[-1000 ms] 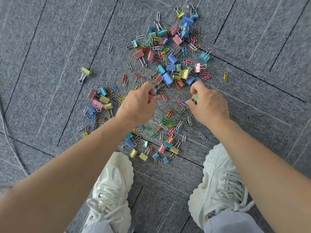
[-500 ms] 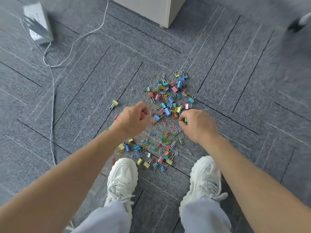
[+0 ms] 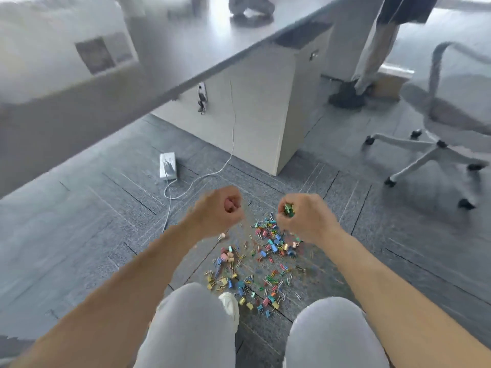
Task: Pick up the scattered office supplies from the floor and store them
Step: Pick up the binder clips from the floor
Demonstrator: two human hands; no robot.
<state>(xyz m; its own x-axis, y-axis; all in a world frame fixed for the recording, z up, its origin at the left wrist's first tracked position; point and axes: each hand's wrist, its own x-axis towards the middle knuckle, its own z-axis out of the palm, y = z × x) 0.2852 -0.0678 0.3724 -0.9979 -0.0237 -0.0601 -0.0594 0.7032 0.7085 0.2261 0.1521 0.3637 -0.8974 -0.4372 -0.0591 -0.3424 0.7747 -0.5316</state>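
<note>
A scatter of coloured binder clips and paper clips (image 3: 261,257) lies on the grey carpet in front of my knees. My right hand (image 3: 301,217) is raised above the pile in a fist, closed on a bunch of green clips (image 3: 288,210) that show at the top of the fist. My left hand (image 3: 221,212) is also raised and curled into a fist; something pinkish shows inside, too blurred to tell whether it is a clip. One pale binder clip (image 3: 221,236) lies apart, just below my left wrist.
A white power strip (image 3: 168,166) with its cable (image 3: 202,179) lies on the carpet ahead left. A desk edge (image 3: 170,86) and its beige side panel (image 3: 265,115) stand behind. An office chair base (image 3: 425,158) is at right. Another person's legs (image 3: 369,62) stand beyond the desk.
Both hands have lifted off the pile with fists closed. The view has risen and tilted forward, so the clips look smaller and the desk, chair and power strip have come into sight.
</note>
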